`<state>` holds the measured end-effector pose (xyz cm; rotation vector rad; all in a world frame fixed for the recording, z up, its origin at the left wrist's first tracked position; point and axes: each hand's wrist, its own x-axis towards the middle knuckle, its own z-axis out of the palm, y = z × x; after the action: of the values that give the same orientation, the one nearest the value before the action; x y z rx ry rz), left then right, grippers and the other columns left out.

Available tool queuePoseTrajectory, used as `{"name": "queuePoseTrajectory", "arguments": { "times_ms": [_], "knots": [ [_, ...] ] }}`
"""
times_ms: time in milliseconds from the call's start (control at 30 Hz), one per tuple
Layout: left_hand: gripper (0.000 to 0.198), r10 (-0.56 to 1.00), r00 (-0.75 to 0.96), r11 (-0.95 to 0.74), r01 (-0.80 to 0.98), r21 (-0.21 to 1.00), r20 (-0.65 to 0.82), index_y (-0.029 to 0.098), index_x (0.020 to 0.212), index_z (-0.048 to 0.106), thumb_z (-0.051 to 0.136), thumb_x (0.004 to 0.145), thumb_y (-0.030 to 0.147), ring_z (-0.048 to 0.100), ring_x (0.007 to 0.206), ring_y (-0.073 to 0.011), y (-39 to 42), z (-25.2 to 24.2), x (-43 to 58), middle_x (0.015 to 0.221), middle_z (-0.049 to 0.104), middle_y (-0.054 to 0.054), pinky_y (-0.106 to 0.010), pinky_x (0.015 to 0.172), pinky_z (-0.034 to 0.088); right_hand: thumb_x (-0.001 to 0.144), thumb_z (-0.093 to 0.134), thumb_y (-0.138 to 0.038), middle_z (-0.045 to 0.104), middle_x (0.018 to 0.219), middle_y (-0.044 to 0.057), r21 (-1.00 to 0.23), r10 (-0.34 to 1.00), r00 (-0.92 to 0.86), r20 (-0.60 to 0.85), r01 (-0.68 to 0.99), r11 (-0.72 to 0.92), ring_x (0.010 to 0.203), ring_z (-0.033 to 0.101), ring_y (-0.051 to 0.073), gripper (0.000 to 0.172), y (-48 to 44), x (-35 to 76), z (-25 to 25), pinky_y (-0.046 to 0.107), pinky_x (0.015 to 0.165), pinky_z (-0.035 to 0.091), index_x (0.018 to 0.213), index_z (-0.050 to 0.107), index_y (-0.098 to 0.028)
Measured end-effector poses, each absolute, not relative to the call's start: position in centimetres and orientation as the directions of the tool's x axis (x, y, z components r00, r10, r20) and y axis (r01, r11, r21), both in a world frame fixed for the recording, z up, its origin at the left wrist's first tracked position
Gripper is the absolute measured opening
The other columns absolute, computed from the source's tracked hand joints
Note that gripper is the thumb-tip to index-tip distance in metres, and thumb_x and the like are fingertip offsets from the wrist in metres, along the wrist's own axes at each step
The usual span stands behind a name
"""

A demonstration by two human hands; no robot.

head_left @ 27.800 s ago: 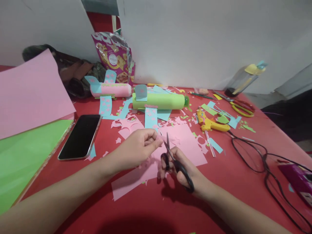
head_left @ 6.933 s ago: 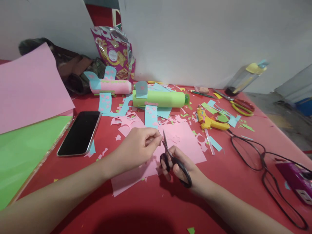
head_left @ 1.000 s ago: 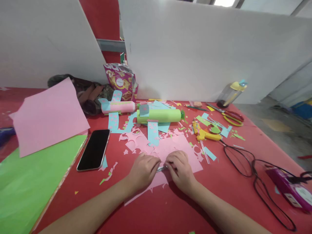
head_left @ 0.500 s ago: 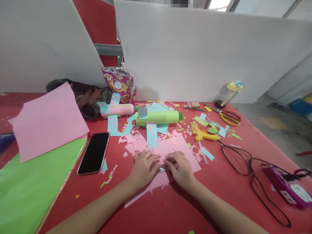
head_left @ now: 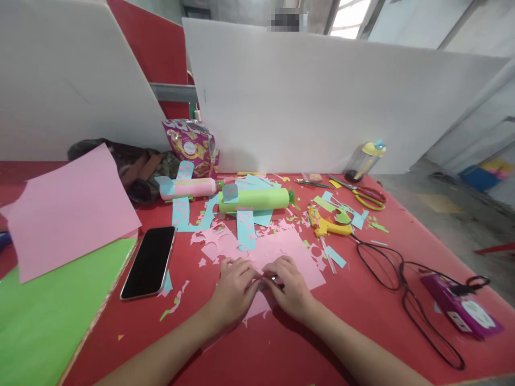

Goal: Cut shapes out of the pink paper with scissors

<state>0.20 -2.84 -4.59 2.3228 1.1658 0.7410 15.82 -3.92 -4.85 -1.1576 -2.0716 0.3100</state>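
Observation:
Over a pink paper sheet (head_left: 287,244), my left hand (head_left: 235,287) and my right hand (head_left: 288,287) meet with their fingertips pinched together. A small silvery thing (head_left: 274,277) shows at the fingers of my right hand; most of it is hidden, and its kind is not clear. What the left fingertips pinch is covered by the fingers. Just beyond the hands lie pink paper scraps (head_left: 220,241) with round cut-outs. Behind them rests a green paper-wrapped bottle (head_left: 257,200) with blue paper fins, beside a smaller pink paper-wrapped bottle (head_left: 191,187).
A phone (head_left: 148,262) and large pink (head_left: 72,214) and green (head_left: 52,305) sheets lie left. On the right are a yellow glue gun (head_left: 328,225), scissors (head_left: 368,197), a clear bottle (head_left: 364,161) and a purple power strip (head_left: 461,305) with a black cord. A snack bag (head_left: 192,147) stands behind.
My hands have come closer together, fingertips now meeting. The silvery thing, visible between them before, is now mostly covered. The camera view has tilted up and shifted slightly.

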Motion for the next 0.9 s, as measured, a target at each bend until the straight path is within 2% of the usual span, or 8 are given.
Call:
{"name": "queuePoseTrajectory", "arguments": {
  "times_ms": [133,200,267,333,433,533,667,900],
  "knots": [
    [0.017,0.801,0.525,-0.589,0.606,0.535,0.288,0.016,0.069,0.052,0.039,0.08,0.013,0.048,0.068,-0.0146,-3.0,-4.7,0.3,0.068,0.055,-0.001,-0.036,0.073,0.028,0.079,0.043,-0.014,0.058,0.06,0.001,-0.415,0.753,-0.421,0.506,0.646,0.64,0.059,0.048,0.013,0.009,-3.7,15.8,-5.2,0.029,0.067,0.036,0.076,0.051,-0.017],
    [0.018,0.8,0.525,-0.592,0.615,0.521,0.29,0.015,0.068,0.051,0.038,0.08,0.013,0.048,0.068,-0.0147,-2.9,-4.6,0.3,0.067,0.055,-0.001,-0.035,0.072,0.028,0.08,0.041,-0.014,0.06,0.062,0.0,-0.32,0.745,-0.486,0.457,0.692,0.647,0.063,0.05,0.013,0.011,-3.2,16.3,-4.9,0.029,0.072,0.035,0.08,0.052,-0.017],
    [0.019,0.811,0.501,-0.581,0.622,0.525,0.304,0.016,0.069,0.052,0.037,0.08,0.013,0.049,0.068,-0.0149,-2.8,-4.6,0.2,0.068,0.055,-0.001,-0.035,0.072,0.028,0.078,0.046,-0.021,0.063,0.076,0.001,-0.171,0.819,-0.463,0.338,0.826,0.537,0.077,0.052,0.014,0.011,-2.3,17.5,-4.2,0.032,0.083,0.031,0.085,0.054,-0.02],
    [0.018,0.828,0.455,-0.559,0.629,0.541,0.327,0.016,0.07,0.052,0.037,0.08,0.014,0.05,0.069,-0.0149,-2.4,-4.6,0.0,0.069,0.056,-0.001,-0.035,0.073,0.029,0.077,0.047,-0.024,0.062,0.093,0.003,-0.058,0.933,-0.266,0.244,0.956,0.288,0.089,0.051,0.018,0.014,-1.1,19.6,-3.4,0.032,0.083,0.032,0.089,0.055,-0.022],
    [0.017,0.861,0.377,-0.508,0.657,0.558,0.341,0.016,0.069,0.051,0.037,0.08,0.015,0.051,0.072,-0.0155,-1.7,-4.7,-0.5,0.071,0.056,-0.001,-0.034,0.073,0.031,0.078,0.041,-0.018,0.055,0.103,0.017,0.001,0.965,-0.02,0.261,1.0,0.02,0.094,0.048,0.029,0.025,0.5,23.4,-2.4,0.043,0.077,0.033,0.099,0.053,-0.01],
    [0.017,0.893,0.287,-0.444,0.687,0.576,0.346,0.017,0.069,0.05,0.037,0.08,0.017,0.051,0.074,-0.0167,-0.8,-4.7,-1.1,0.074,0.057,-0.003,-0.034,0.072,0.034,0.076,0.043,-0.016,0.056,0.096,0.02,0.053,0.971,0.093,0.218,0.993,-0.107,0.09,0.049,0.033,0.028,1.5,26.6,-2.3,0.048,0.076,0.033,0.101,0.052,-0.007],
    [0.017,0.917,0.21,-0.384,0.701,0.601,0.34,0.017,0.07,0.05,0.037,0.08,0.018,0.052,0.076,-0.0178,0.3,-5.0,-1.7,0.076,0.057,-0.004,-0.034,0.072,0.038,0.075,0.041,-0.01,0.057,0.096,0.014,0.089,0.988,0.09,0.126,0.991,-0.102,0.094,0.048,0.028,0.031,2.2,28.5,-2.7,0.042,0.079,0.035,0.104,0.051,-0.014],
    [0.016,0.937,0.168,-0.331,0.701,0.632,0.305,0.017,0.065,0.052,0.044,0.077,0.022,0.054,0.076,-0.017,1.2,-5.8,-2.4,0.076,0.057,-0.004,-0.032,0.072,0.042,0.07,0.042,-0.009,0.052,0.102,0.015,0.078,0.987,0.153,0.05,0.985,-0.156,0.096,0.046,0.03,0.041,3.3,29.4,-3.2,0.039,0.071,0.039,0.111,0.046,-0.014]
  ]
}}
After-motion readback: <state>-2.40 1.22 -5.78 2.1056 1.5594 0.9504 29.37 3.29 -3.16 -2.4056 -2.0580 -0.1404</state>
